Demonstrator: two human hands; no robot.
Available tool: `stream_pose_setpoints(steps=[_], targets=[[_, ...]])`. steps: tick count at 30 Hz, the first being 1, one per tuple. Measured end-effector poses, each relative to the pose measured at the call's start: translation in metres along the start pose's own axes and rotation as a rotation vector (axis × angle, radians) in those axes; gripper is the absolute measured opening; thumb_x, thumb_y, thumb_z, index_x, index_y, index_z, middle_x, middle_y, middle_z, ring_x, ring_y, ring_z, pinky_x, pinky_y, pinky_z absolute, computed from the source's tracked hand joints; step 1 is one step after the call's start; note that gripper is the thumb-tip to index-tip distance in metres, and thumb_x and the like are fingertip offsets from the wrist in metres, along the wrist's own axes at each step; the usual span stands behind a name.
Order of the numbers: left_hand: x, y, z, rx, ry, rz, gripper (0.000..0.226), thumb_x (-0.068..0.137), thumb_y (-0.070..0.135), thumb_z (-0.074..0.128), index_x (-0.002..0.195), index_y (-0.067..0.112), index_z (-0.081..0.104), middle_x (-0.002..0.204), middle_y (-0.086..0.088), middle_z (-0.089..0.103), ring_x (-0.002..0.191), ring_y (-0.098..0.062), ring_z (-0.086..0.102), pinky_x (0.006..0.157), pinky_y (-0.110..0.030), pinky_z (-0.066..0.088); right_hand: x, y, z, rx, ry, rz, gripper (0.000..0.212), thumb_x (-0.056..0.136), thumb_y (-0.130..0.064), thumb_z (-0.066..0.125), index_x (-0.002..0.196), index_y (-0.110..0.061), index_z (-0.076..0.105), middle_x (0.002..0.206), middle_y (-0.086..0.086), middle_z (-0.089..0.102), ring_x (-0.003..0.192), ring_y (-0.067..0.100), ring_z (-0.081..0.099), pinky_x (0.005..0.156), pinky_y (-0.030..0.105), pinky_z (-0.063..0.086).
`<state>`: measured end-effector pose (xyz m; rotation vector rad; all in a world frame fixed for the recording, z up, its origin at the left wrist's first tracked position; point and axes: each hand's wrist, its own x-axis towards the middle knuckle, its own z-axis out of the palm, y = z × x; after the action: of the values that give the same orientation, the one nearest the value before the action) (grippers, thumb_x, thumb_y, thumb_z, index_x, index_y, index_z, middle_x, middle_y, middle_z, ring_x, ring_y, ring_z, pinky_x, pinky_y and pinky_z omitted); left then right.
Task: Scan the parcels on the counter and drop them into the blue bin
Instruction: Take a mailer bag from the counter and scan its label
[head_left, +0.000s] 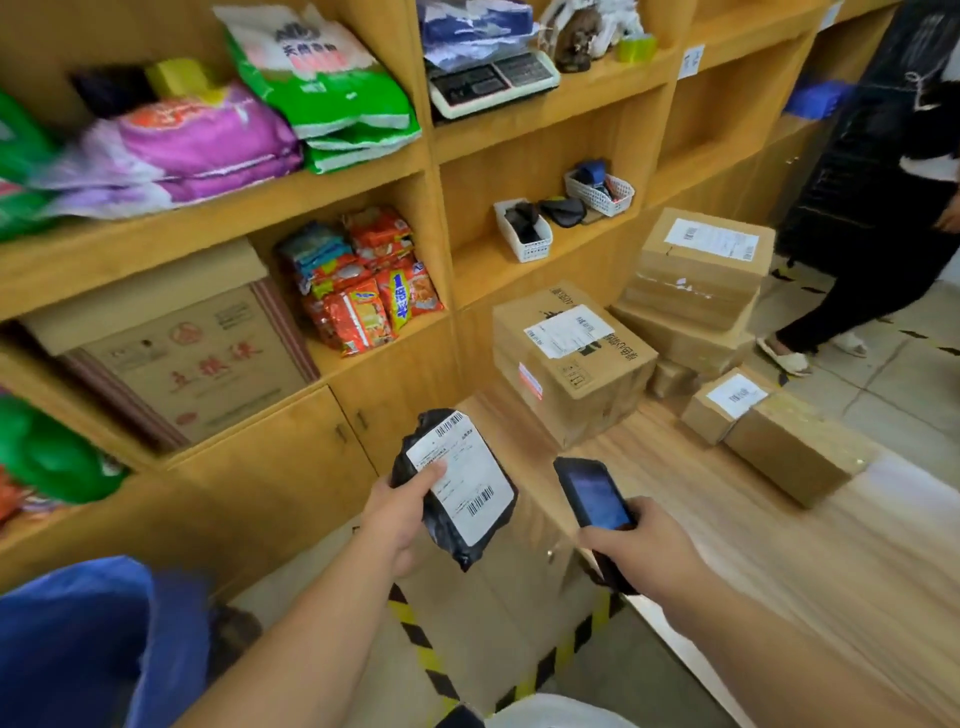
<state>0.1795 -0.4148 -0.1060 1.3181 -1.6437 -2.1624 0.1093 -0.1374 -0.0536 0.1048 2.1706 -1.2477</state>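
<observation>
We hold a black poly-bag parcel (457, 486) up in the air in our left hand (402, 512), off the near end of the wooden counter (727, 519) and above the floor with its yellow-and-black hazard tape (415, 639). Its long axis runs from upper left to lower right, the white shipping label (460, 475) facing up toward us, one barcode near the far top corner and another near the lower right. Our left thumb presses on the label's left edge while the fingers curl underneath, gripping the parcel's left side. Our right hand (641, 543) is wrapped around a black handheld scanner (595, 499), its lit screen facing us and its top end tilted up and left; it sits just beside the parcel's right edge, not touching. The blue bin (88, 639) stands at lower left, well apart from the parcel. Taped cardboard boxes (571, 358) lie farther along the counter.
</observation>
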Motion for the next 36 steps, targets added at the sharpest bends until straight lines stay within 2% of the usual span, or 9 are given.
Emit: stream_pose_setpoints(steps=[5, 7, 9, 13, 18, 26, 28, 33, 36], targets=[[-0.009, -0.015, -0.101, -0.102, 0.113, -0.016, 0.077, 0.065, 0.049, 0.092, 0.13, 0.018, 0.064, 0.112, -0.002, 0.08, 0.106, -0.026, 0.074, 0.101, -0.049, 0.056, -0.021, -0.034, 0.085, -0.07, -0.055, -0.057, 0.043, 0.076, -0.031, 0.091, 0.103, -0.014, 0.062, 0.092, 0.01, 0.07, 0.075, 0.022, 0.067, 0.049, 0.024, 0.047], [-0.014, -0.023, -0.144, -0.145, 0.157, -0.033, 0.072, 0.072, 0.045, 0.091, 0.131, 0.016, 0.062, 0.113, -0.004, 0.079, 0.106, -0.027, 0.074, 0.102, -0.05, 0.056, -0.031, -0.044, 0.119, -0.082, -0.099, -0.078, 0.038, 0.077, -0.028, 0.091, 0.098, -0.012, 0.064, 0.085, 0.008, 0.067, 0.071, 0.021, 0.065, 0.044, 0.02, 0.045], [-0.025, -0.026, -0.185, -0.176, 0.215, -0.033, 0.06, 0.081, 0.037, 0.088, 0.129, 0.013, 0.062, 0.115, -0.005, 0.079, 0.107, -0.026, 0.074, 0.1, -0.048, 0.056, -0.041, -0.053, 0.155, -0.079, -0.149, -0.076, 0.035, 0.077, -0.028, 0.091, 0.097, -0.015, 0.066, 0.092, 0.008, 0.07, 0.079, 0.021, 0.068, 0.054, 0.025, 0.048], [-0.042, -0.039, -0.26, -0.25, 0.293, -0.035, 0.041, 0.089, 0.027, 0.082, 0.123, 0.011, 0.066, 0.109, -0.006, 0.08, 0.102, -0.025, 0.076, 0.082, -0.038, 0.058, -0.062, -0.069, 0.218, -0.101, -0.238, -0.073, 0.043, 0.077, -0.036, 0.091, 0.106, -0.016, 0.068, 0.1, 0.011, 0.073, 0.089, 0.027, 0.071, 0.065, 0.033, 0.05], [-0.067, -0.064, -0.334, -0.356, 0.404, -0.064, 0.043, 0.087, 0.03, 0.083, 0.124, 0.015, 0.066, 0.106, -0.005, 0.081, 0.099, -0.026, 0.079, 0.097, -0.049, 0.058, -0.083, -0.088, 0.283, -0.206, -0.331, -0.138, 0.038, 0.078, -0.037, 0.09, 0.103, -0.015, 0.072, 0.098, 0.013, 0.075, 0.091, 0.029, 0.071, 0.07, 0.035, 0.052], [-0.099, -0.094, -0.401, -0.557, 0.581, -0.129, 0.038, 0.09, 0.027, 0.082, 0.123, 0.014, 0.066, 0.106, -0.011, 0.081, 0.094, -0.034, 0.079, 0.09, -0.058, 0.061, -0.082, -0.114, 0.37, -0.339, -0.512, -0.193, 0.034, 0.079, -0.035, 0.09, 0.096, -0.022, 0.062, 0.097, 0.003, 0.071, 0.086, 0.018, 0.065, 0.068, 0.032, 0.049], [-0.1, -0.101, -0.412, -0.583, 0.661, -0.159, 0.04, 0.088, 0.028, 0.084, 0.12, 0.015, 0.064, 0.104, -0.01, 0.081, 0.09, -0.032, 0.08, 0.085, -0.052, 0.063, -0.075, -0.118, 0.391, -0.384, -0.555, -0.196, 0.042, 0.076, -0.038, 0.091, 0.101, -0.022, 0.062, 0.1, 0.002, 0.071, 0.089, 0.018, 0.066, 0.07, 0.034, 0.049], [-0.096, -0.107, -0.436, -0.547, 0.821, -0.252, 0.069, 0.067, 0.048, 0.092, 0.123, 0.019, 0.061, 0.102, -0.003, 0.081, 0.089, -0.03, 0.08, 0.087, -0.053, 0.062, -0.053, -0.142, 0.443, -0.489, -0.659, -0.236, 0.05, 0.073, -0.039, 0.093, 0.108, -0.02, 0.062, 0.102, 0.003, 0.072, 0.09, 0.02, 0.067, 0.07, 0.035, 0.049], [-0.091, -0.109, -0.452, -0.535, 0.95, -0.282, 0.073, 0.062, 0.053, 0.092, 0.12, 0.02, 0.062, 0.099, -0.002, 0.081, 0.087, -0.029, 0.079, 0.083, -0.049, 0.063, -0.042, -0.162, 0.47, -0.535, -0.736, -0.254, 0.05, 0.074, -0.037, 0.093, 0.108, -0.018, 0.062, 0.102, 0.005, 0.073, 0.089, 0.021, 0.068, 0.068, 0.034, 0.048]])
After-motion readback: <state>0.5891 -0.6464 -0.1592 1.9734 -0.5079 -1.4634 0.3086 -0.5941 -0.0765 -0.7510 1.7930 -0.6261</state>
